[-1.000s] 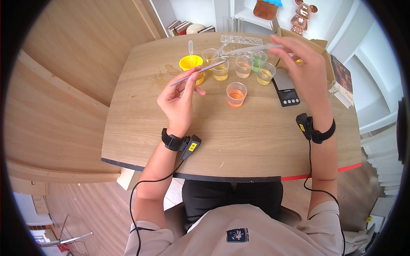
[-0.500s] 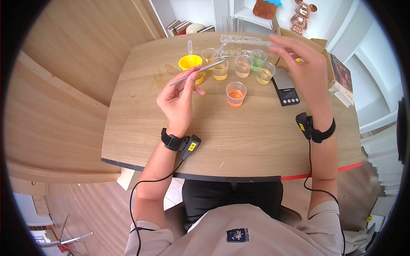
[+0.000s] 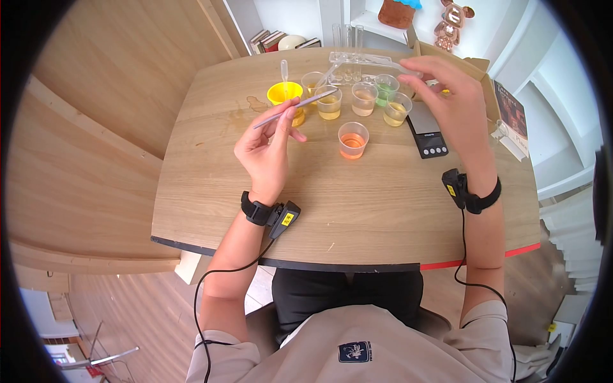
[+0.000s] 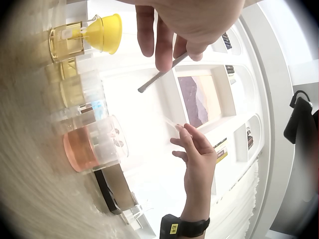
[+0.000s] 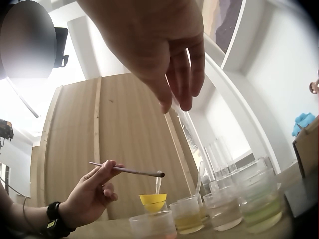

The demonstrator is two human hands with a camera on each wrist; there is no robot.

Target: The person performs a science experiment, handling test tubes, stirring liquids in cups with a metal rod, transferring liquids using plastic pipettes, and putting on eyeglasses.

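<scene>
In the head view my left hand (image 3: 265, 150) pinches a slim purple-grey stick (image 3: 274, 117) between thumb and fingers. Its dark tip (image 5: 158, 174) stands out in the right wrist view, held above the cups. My right hand (image 3: 454, 102) is raised over the table's right side, pinching a clear plastic dropper (image 3: 386, 63) that points left. Closest to me stands a clear cup of orange liquid (image 3: 353, 145). Behind it are cups of pale yellow (image 3: 329, 112), pinkish (image 3: 363, 107), green (image 3: 385, 96) and yellow liquid (image 3: 397, 116).
A yellow funnel (image 3: 278, 93) sits on a cup at the left, with another dropper (image 3: 285, 71) upright in it. A rack (image 3: 340, 78) with test tubes stands at the back. To the right are a black scale (image 3: 432, 146) and a cardboard box (image 3: 483, 78).
The dropper in my right hand has tipped upward at its far end, away from the cups. My left hand and the purple-grey stick have stayed almost still.
</scene>
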